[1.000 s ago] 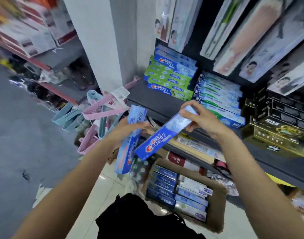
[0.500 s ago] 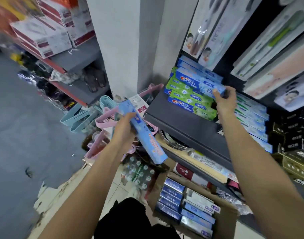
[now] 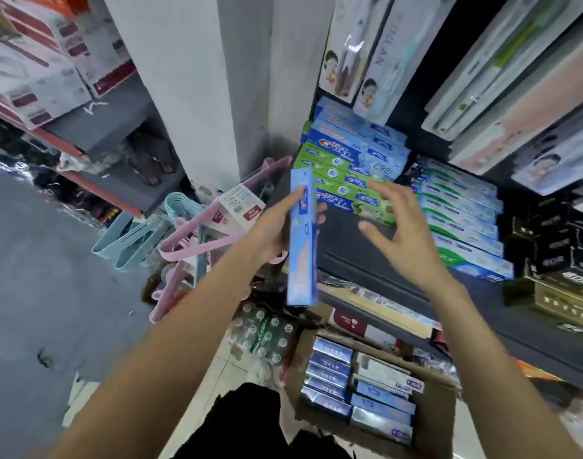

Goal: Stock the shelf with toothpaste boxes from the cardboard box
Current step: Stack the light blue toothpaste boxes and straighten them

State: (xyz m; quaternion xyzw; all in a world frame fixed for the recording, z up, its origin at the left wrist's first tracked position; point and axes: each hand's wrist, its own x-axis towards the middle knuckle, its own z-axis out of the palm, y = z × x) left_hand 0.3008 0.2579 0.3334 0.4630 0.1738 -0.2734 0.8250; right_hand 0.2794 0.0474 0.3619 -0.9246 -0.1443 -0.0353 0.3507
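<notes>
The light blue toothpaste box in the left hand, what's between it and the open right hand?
In the head view, nothing is held there: between the light blue toothpaste box and the right hand shows only the bare dark shelf behind the gap.

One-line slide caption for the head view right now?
Left hand holds a light-blue toothpaste box upright while the open right hand reaches toward it, before the stocked shelf.

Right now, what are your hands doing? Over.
Left hand holds light blue toothpaste box. Right hand open, empty, by the shelf. Nothing blocking.
</notes>
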